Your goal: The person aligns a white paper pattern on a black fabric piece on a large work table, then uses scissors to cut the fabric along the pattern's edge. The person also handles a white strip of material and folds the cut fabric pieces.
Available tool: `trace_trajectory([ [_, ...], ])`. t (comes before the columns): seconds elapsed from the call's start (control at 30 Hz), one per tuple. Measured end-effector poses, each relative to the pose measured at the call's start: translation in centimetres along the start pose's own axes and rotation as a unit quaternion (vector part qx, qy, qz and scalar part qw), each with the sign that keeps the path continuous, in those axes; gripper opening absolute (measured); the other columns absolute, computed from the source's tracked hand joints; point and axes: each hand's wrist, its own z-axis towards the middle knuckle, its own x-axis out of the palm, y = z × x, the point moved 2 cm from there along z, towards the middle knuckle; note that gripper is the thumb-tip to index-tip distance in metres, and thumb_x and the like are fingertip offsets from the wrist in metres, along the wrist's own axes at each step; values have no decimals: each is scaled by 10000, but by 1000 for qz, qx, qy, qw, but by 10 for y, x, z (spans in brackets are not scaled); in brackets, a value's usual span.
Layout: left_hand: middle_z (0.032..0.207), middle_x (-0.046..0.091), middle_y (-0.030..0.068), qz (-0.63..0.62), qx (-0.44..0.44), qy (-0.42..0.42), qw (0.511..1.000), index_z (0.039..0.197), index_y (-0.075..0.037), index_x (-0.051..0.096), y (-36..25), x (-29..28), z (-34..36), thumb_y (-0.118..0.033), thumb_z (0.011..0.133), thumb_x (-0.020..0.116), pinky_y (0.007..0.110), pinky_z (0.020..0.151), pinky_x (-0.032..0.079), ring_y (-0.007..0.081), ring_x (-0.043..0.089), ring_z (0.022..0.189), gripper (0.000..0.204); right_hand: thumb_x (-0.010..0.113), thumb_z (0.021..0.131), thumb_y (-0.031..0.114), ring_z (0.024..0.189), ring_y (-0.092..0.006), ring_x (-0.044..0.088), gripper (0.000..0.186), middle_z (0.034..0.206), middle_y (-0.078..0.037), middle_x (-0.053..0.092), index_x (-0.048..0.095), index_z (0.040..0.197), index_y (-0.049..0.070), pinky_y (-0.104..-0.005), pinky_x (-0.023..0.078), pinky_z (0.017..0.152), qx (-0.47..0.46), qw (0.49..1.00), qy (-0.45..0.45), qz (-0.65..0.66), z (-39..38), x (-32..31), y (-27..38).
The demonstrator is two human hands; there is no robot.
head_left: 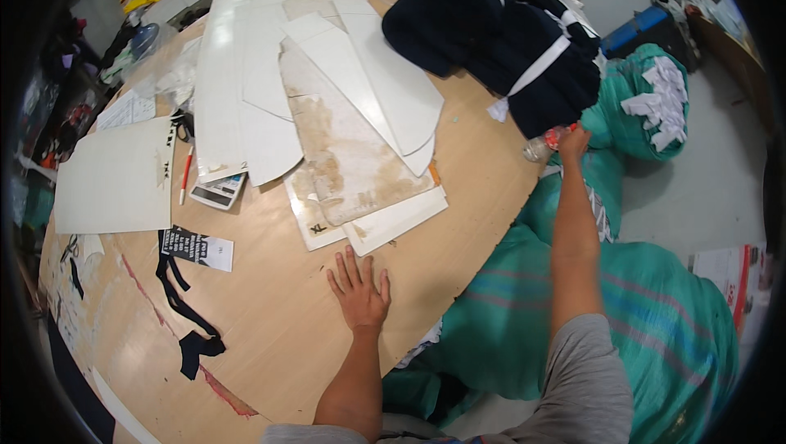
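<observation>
Holding clear, red-marked, plastic-looking bottle (535, 149) in curled right grip (572, 144) at edge of pale wooden worktop (483, 162); resting empty left grip (362, 302) wide-spread thereon. Could drop bottle through slackened hold.

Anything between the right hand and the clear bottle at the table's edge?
Nothing visible: the right hand is at the red end of the bottle; the dark fabric bundle lies beyond, not between them.

One clear bottle (536, 149), one calculator (219, 191)
</observation>
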Motion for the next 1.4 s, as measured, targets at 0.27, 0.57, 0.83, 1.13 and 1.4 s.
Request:
trace_trajectory([
  [0.27,1720,259,147,-17,-13,20,1000,1419,-134,604,-3,-4,5,-437,1034,548,597,1294,66,339,138,1615,493,611,872,-37,1204,-425,606,447,1297,-232,587,656,1308,53,-464,503,1038,-230,933,222,167,-57,50,137],
  [0.57,1706,305,161,-35,-3,3,999,1479,-180,584,0,4,5,-467,1021,574,630,1275,132,361,221,1596,540,499,859,-87,1168,-477,620,387,1190,-289,686,693,1190,-31,-483,472,1095,-311,913,206,163,-132,196,135],
  [0.83,1733,248,147,-70,-7,-15,997,1548,-174,503,14,-6,-10,-464,1060,513,579,1292,133,327,168,1617,568,655,1015,60,941,-192,622,168,1054,-97,622,578,1156,8,-352,552,889,-25,853,270,446,-277,65,92],
  [1.13,1690,321,162,-54,17,-117,992,1434,-108,573,8,-1,-12,-404,1079,480,573,1300,116,329,208,1596,472,675,1025,107,859,-128,561,183,997,-28,544,530,1113,39,-286,501,820,113,775,393,482,-599,-252,48],
  [1.4,1142,650,186,-369,123,-113,914,1128,15,674,69,-65,-122,-195,1033,601,458,972,482,392,591,1113,241,613,1020,54,848,-152,594,224,1007,-77,569,546,1228,6,-291,512,759,201,755,478,400,-741,-439,-21],
])
